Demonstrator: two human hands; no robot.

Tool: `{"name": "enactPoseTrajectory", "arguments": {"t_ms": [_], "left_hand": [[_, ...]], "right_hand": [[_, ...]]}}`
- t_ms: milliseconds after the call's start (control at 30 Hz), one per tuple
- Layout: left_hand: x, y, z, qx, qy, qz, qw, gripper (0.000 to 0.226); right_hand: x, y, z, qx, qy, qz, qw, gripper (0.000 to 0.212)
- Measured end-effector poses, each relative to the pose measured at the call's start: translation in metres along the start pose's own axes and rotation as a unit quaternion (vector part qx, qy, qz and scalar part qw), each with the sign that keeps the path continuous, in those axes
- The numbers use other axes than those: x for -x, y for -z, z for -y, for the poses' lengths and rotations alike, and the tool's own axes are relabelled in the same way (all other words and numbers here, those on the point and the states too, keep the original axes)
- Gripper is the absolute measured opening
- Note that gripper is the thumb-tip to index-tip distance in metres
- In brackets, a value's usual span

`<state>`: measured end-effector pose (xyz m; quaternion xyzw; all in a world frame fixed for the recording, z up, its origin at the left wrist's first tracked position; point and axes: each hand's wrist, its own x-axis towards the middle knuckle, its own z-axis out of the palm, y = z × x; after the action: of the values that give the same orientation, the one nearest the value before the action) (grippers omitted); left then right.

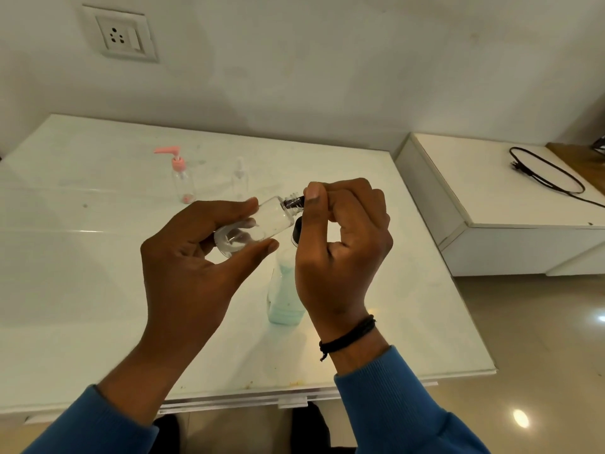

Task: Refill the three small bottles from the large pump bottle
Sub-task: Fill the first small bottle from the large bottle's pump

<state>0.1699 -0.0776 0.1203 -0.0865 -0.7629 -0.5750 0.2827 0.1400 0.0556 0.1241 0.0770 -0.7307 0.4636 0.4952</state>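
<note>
My left hand (196, 257) grips a small clear bottle (252, 229) above the table, tilted with its neck up and to the right. My right hand (340, 244) has its fingers curled and pinches at the bottle's dark threaded neck (292, 202); whatever lies between thumb and forefinger is hidden. Right behind my right hand stands the large bottle (283, 299) of pale green liquid, with only part of its black pump top (297, 229) showing. Farther back on the table are a small clear bottle with a pink pump (181, 180) and another small clear bottle (240, 180).
The white glass-topped table (98, 290) runs to a wall with a socket (122, 37). To the right stands a lower white cabinet (474, 191) with a black cable (550, 172) lying on it. Tiled floor lies at the lower right.
</note>
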Motion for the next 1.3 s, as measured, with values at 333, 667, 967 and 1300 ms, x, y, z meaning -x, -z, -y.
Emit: {"name": "enactPoseTrajectory", "arguments": {"t_ms": [333, 667, 967, 1300], "left_hand": [[-0.0003, 0.0015, 0.0008, 0.006, 0.006, -0.002, 1.000, 0.045], [-0.0002, 0.0011, 0.0001, -0.002, 0.005, -0.001, 1.000, 0.046], [0.0010, 0.0012, 0.0011, 0.008, 0.011, -0.001, 1.000, 0.046], [0.0002, 0.0021, 0.0006, -0.009, 0.000, -0.001, 1.000, 0.045]], "right_hand": [[-0.0002, -0.0005, 0.0011, 0.006, 0.004, 0.002, 1.000, 0.028], [0.0006, 0.0003, 0.0007, -0.004, -0.008, -0.001, 1.000, 0.027], [0.0035, -0.0017, 0.0010, -0.011, -0.021, -0.005, 1.000, 0.030], [0.0075, -0.0018, -0.0016, -0.018, -0.019, -0.009, 1.000, 0.027]]}}
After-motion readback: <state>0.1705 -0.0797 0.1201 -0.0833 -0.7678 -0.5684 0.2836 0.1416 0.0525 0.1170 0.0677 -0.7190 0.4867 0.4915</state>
